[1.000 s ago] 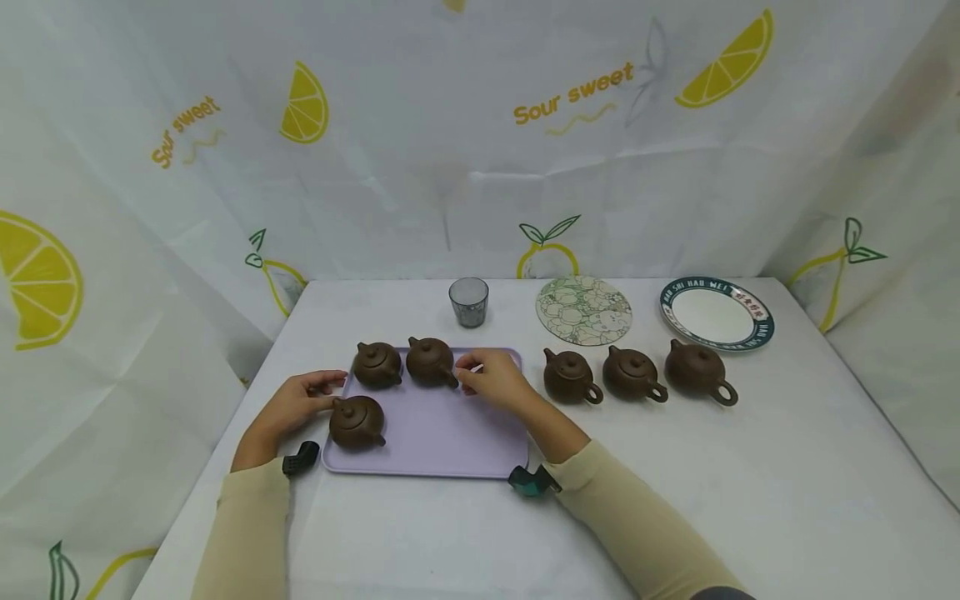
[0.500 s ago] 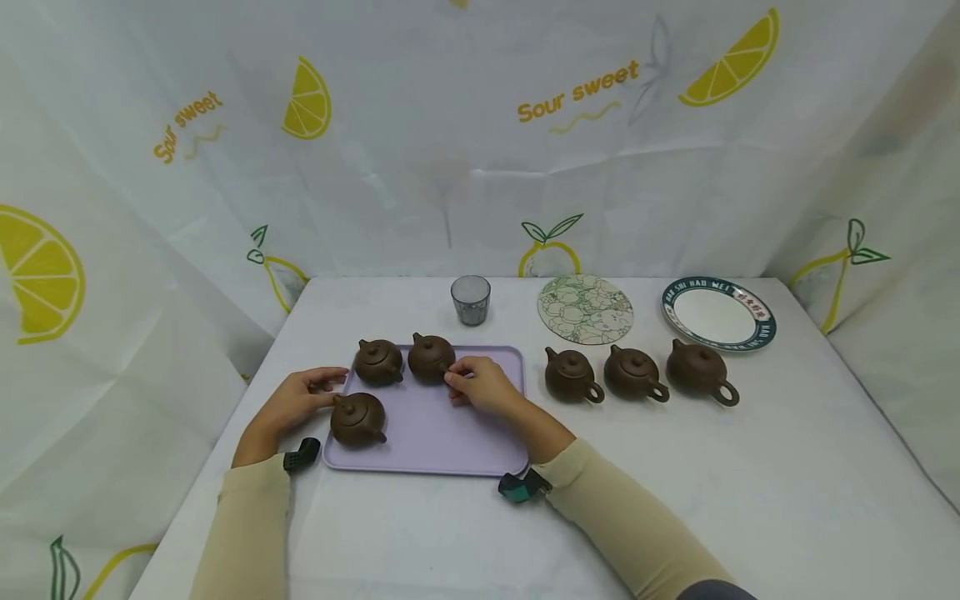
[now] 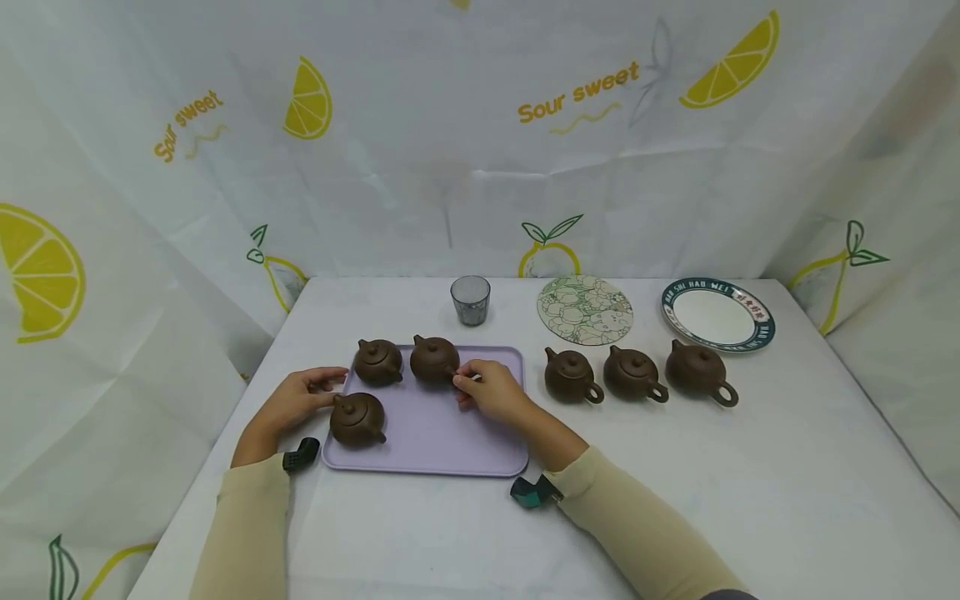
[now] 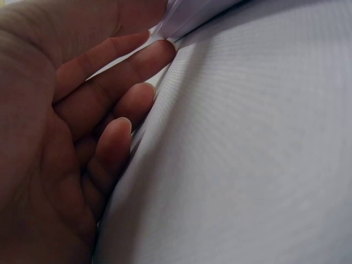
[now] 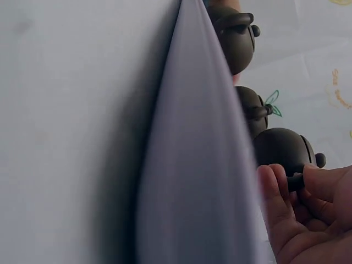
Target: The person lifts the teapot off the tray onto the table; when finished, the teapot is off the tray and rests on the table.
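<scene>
Brown pot [image 3: 433,360], its handle [image 5: 295,182] pinched in your right grip [image 3: 491,392], has shifted slightly right at the tray's [image 3: 450,442] far edge, widening its gap from the neighbouring pot [image 3: 377,362]. Your left grip [image 3: 291,398] lies relaxed by the tray's left side.

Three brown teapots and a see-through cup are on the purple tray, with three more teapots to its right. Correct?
Not quite: the cup is off the purple tray, on the table behind it, as the head view shows. Three brown teapots are on the tray, three more to its right.
</scene>
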{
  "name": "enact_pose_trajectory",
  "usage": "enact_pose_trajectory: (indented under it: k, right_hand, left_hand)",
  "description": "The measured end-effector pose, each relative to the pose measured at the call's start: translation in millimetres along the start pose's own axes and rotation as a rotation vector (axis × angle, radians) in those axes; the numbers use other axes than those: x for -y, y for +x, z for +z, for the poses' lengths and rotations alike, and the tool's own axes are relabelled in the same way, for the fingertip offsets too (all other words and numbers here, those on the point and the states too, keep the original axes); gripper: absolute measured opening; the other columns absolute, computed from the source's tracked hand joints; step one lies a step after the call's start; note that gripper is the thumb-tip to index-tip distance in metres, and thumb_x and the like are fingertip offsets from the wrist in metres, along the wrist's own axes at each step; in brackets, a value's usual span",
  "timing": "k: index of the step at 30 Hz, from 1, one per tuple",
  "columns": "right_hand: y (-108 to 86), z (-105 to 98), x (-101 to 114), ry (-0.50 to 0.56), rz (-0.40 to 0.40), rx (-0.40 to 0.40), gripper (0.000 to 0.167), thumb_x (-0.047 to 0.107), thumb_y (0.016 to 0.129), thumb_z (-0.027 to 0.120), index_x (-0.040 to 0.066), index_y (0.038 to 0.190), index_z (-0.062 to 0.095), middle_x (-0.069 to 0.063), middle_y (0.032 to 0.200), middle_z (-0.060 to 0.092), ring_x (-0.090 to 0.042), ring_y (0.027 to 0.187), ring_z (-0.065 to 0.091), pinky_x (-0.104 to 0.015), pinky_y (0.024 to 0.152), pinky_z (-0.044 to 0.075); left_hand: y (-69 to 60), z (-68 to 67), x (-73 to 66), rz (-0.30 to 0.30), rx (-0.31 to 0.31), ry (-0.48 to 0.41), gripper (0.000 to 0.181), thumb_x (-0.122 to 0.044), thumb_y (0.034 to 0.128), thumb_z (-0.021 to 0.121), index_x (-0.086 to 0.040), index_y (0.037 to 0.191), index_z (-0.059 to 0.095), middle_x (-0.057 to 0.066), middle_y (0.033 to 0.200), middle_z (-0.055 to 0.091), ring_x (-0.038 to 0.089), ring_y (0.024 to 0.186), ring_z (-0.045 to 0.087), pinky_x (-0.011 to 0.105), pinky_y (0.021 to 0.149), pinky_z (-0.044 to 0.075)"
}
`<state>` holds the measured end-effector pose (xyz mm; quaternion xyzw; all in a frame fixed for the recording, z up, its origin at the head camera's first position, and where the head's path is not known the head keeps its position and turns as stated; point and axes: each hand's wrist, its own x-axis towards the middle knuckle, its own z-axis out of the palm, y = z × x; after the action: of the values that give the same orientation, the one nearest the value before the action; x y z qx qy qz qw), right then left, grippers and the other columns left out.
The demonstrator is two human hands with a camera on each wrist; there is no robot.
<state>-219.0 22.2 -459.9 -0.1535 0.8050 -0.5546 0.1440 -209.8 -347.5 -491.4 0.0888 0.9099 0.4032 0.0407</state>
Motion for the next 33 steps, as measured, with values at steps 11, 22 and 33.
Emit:
enact_pose_trajectory:
  k: [11,22,33]
  right_hand:
    - [-35.0,-25.5,1.3,-0.031,-0.010,-0.024,0.015,0.012,0.096,0.062,-0.001,0.102,0.066,-0.006,0.078,0.069,-0.019,0.071,0.069,-0.032,0.073,0.052]
    - [-73.1,-57.1,-10.5,-0.035,-0.044,0.016,0.016,0.011,0.095,0.063,-0.003,0.102,0.066,-0.007,0.078,0.069,-0.019,0.076,0.068,-0.030,0.072,0.052]
    - [-113.8,-85.9,-18.3,-0.022,0.002,0.026,0.016,0.013,0.095,0.063,-0.001,0.103,0.064,-0.010,0.084,0.069,-0.022,0.079,0.069,-0.029,0.073,0.052]
  left_hand:
    - [0.8,0.5,-2.1,-0.011,0.003,0.008,0.047,-0.012,0.0822,0.075,-0.007,0.127,0.065,0.006,0.098,0.063,0.022,0.090,0.055,0.027,0.074,0.044]
    - [0.1,0.5,-5.1,-0.030,0.002,-0.002,0.049,-0.010,0.0809,0.074,-0.008,0.128,0.064,0.006,0.097,0.062,0.023,0.091,0.054,0.026,0.073,0.044]
    - [-1.3,-0.1,-2.2,-0.014,-0.004,0.034,0.047,-0.013,0.0821,0.075,-0.006,0.127,0.064,0.006,0.098,0.064,0.020,0.090,0.055,0.027,0.075,0.044]
